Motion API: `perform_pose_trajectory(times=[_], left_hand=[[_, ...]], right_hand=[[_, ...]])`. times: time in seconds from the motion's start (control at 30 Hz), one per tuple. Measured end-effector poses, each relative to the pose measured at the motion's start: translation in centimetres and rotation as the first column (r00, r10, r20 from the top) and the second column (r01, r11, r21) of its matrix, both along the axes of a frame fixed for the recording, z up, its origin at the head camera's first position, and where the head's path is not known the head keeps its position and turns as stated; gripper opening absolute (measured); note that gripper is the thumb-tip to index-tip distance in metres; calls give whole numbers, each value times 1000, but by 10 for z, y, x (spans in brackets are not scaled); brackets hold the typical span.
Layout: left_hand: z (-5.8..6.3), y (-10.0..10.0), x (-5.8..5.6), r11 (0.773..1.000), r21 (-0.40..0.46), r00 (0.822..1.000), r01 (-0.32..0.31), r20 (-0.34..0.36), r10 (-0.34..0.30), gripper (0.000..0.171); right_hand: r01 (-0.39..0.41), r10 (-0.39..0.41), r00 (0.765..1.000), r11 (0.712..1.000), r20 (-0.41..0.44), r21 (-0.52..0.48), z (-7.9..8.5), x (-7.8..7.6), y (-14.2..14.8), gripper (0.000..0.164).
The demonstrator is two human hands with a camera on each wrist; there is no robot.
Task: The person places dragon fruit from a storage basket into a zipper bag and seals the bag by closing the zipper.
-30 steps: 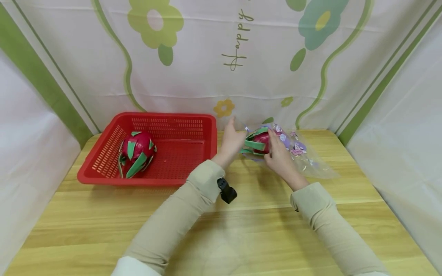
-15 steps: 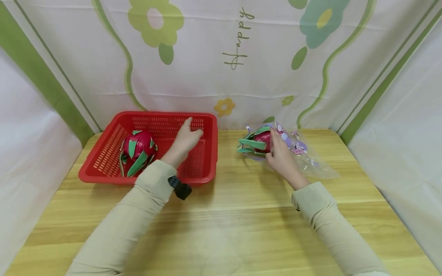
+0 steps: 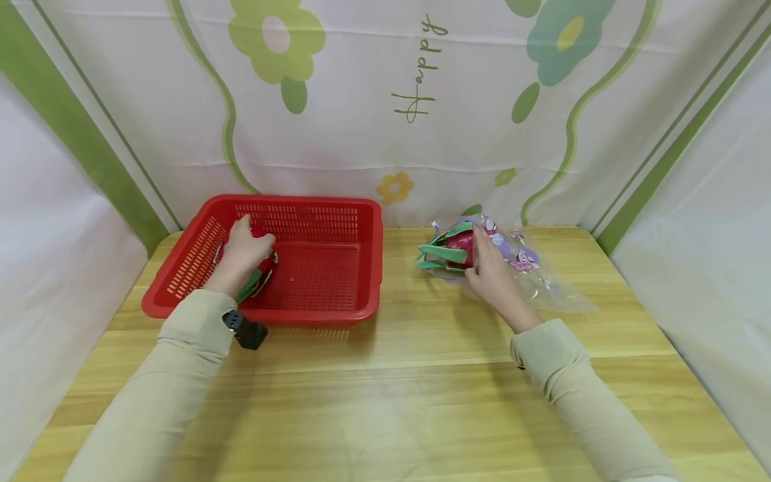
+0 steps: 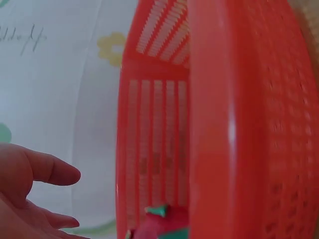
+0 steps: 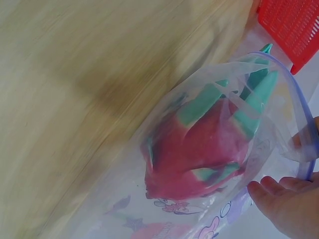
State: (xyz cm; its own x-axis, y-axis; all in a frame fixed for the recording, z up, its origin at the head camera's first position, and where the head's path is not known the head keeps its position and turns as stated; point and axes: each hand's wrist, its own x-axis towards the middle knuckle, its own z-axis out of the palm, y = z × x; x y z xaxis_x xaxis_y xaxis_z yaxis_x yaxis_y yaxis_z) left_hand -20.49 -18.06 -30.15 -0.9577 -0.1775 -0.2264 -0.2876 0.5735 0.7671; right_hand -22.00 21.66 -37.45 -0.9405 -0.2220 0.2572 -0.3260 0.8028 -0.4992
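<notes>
My left hand is over the red plastic basket, above a pink dragon fruit with green scales that it partly hides. In the left wrist view its fingers are spread and hold nothing, and only the top of that dragon fruit shows past the rim. To the right of the basket, a second dragon fruit lies inside a clear printed zip bag, green tips poking from the mouth. My right hand grips the bag's purple-edged opening, with plastic between its fingers.
A wooden table carries the basket at the back left and the bag at the back right. Behind them hangs a white curtain with printed flowers, and white cloth encloses both sides.
My left hand has moved left from beside the bag, across the basket, to above the dragon fruit there. My right hand and the bag have hardly moved.
</notes>
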Motion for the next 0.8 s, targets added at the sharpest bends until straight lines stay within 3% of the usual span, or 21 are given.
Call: perform_pose_trajectory(times=[0.37,0.5,0.8], left_hand=[[-24,-45,9,996,-21,995,-88,49,89,79],[-33,-52,10,995,-55,992,-87,92,92,84],[-49,-58,9,993,-108,992,-56,110,68,95]], right_hand=[[1,-1,1000,1000,-5,18,-1,1,-1,79],[2,-2,1000,1000,5,30,-2,1,-1,79],[4,-4,1000,1000,25,30,0,1,-4,81]])
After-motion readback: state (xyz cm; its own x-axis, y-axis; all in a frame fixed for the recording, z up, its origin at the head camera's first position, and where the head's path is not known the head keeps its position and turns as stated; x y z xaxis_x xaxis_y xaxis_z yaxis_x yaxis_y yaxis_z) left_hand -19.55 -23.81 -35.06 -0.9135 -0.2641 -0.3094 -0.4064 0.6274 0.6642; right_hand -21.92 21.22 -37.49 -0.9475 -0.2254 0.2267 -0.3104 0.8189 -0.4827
